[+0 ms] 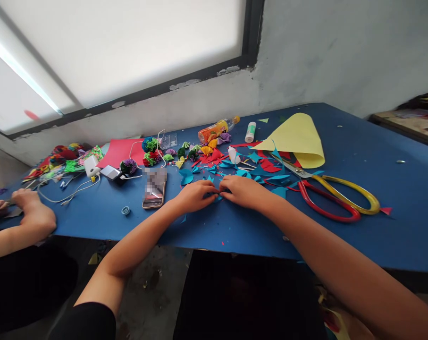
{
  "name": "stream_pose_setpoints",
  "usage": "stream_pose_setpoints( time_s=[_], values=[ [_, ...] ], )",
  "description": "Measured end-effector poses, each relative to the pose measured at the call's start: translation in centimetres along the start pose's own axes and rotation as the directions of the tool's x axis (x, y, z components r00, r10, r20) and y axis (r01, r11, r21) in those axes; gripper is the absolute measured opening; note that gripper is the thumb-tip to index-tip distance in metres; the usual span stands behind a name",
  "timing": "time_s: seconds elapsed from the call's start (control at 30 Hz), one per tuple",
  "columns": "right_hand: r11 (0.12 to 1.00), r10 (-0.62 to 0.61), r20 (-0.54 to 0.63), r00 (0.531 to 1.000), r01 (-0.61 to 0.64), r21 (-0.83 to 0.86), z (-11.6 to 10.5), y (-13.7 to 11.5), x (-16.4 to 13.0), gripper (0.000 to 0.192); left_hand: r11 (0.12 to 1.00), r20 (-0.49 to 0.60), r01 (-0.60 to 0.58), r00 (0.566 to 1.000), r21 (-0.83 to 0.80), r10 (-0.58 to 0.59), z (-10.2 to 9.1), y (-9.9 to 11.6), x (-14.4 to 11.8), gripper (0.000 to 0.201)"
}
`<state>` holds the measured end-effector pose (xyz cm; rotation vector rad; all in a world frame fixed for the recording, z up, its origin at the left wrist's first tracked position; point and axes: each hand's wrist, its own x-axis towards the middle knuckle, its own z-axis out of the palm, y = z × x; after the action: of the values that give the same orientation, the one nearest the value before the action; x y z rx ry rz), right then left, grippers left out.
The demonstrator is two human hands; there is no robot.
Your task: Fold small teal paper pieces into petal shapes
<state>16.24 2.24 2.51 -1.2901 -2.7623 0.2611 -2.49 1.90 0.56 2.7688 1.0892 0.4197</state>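
Note:
My left hand [198,195] and my right hand [239,190] meet fingertip to fingertip just above the table, both closed in a pinch. A sliver of blue paper [218,199] shows between and under the fingertips; the fingers hide most of it. Right behind my hands spreads a heap of blue and red paper scraps [268,165], with a small white glue bottle [234,155] among them. Large scissors [307,175] with one red and one yellow handle lie to the right of my right hand, their blades over the scraps. A phone [155,189] lies left of my left hand.
A rolled yellow paper sheet [298,137], a glue stick [250,132] and an orange drink bottle [215,131] are at the back. Paper flowers [152,151], red paper [120,152] and white cables [81,190] cover the left. A co-worker's hands [26,198] work at far left.

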Motion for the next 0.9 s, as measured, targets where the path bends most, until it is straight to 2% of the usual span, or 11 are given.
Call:
stream_pose_setpoints(
  time_s=[0.47,0.9],
  values=[
    [1.0,-0.008,0.004,1.0,0.008,-0.016,-0.2,0.0,-0.12,0.013,0.999,0.019,0.04,0.999,0.01,-0.04,-0.21,0.24,0.07,0.022],
    [1.0,-0.008,0.001,1.0,0.008,-0.002,-0.11,-0.01,-0.02,0.014,1.0,0.038,0.024,0.999,0.011,-0.025,-0.29,0.21,0.01,0.023]
  ],
)
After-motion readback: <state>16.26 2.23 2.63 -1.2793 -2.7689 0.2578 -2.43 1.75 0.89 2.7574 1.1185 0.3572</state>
